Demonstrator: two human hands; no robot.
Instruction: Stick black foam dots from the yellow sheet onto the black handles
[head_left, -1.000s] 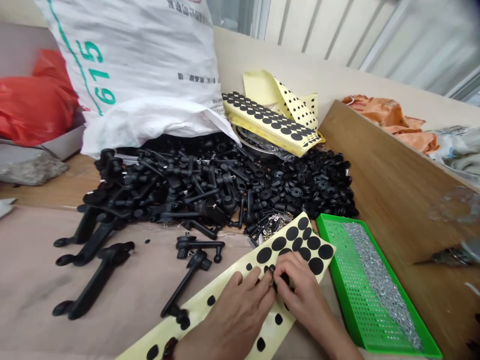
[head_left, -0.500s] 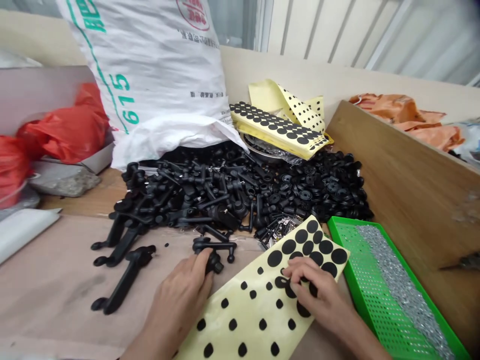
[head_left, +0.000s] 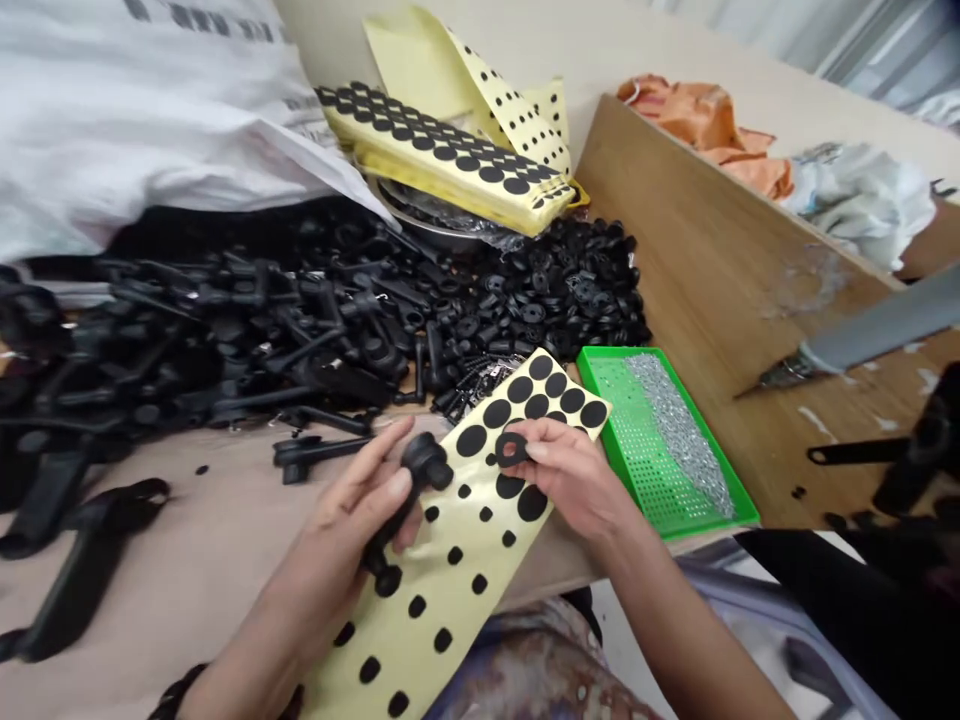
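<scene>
Wooden workbench across the whole view, with a white woven sack [head_left: 135, 130] at 10 o'clock and, at 2 o'clock, an orange cloth [head_left: 697, 125] beside a crumpled white cloth [head_left: 862, 190]. Around 9 o'clock, a heap of black plastic arm parts [head_left: 285, 320]; at 1 o'clock, a pile of black round pieces [head_left: 540, 290], just below a folded sheet of black pads [head_left: 442, 150] at 12 o'clock. At 3 o'clock, a grey-handled knife [head_left: 877, 325] lying on a wooden board [head_left: 697, 260]; at 4 o'clock, a green perforated tray [head_left: 611, 352] carrying a long band of small silver pieces [head_left: 675, 430]. Closer in, toward 6 o'clock, a yellow backing sheet [head_left: 427, 640] dotted with black discs, lying beneath both hands. Newly changed: a black plastic part [head_left: 426, 465] no longer down on the table, now raised in the left hand [head_left: 337, 530], fingers curled closed around its stem and its round head clear above them. Right hand [head_left: 570, 480] almost closed, thumb and forefinger pinching a small black ring [head_left: 499, 450] just above the sheet, remaining fingers loosely bent; ring's material too small to tell.
</scene>
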